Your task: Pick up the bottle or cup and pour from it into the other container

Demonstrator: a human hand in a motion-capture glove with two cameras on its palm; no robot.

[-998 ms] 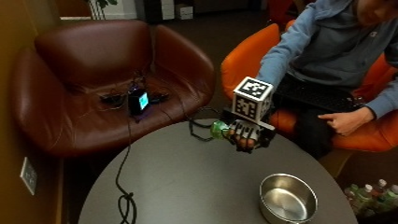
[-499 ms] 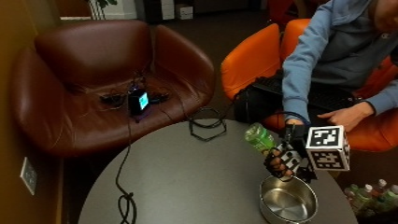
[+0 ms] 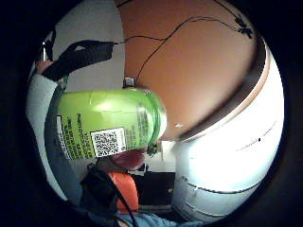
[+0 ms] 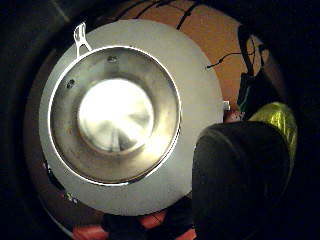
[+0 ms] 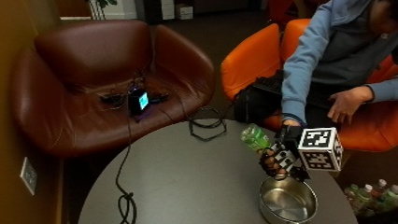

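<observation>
A: Your gloved right hand (image 5: 281,158) has its fingers wrapped round the green bottle (image 5: 255,137), lifted off the round table (image 5: 180,186) and tilted.

B: And right beneath your palm sits the steel pot (image 5: 288,202), open side up, on the table just below your knuckles.

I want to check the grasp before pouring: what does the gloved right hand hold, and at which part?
The right hand holds the green bottle by its lower body, with the top end sticking out, tilted, above the table near the metal bowl.
</observation>
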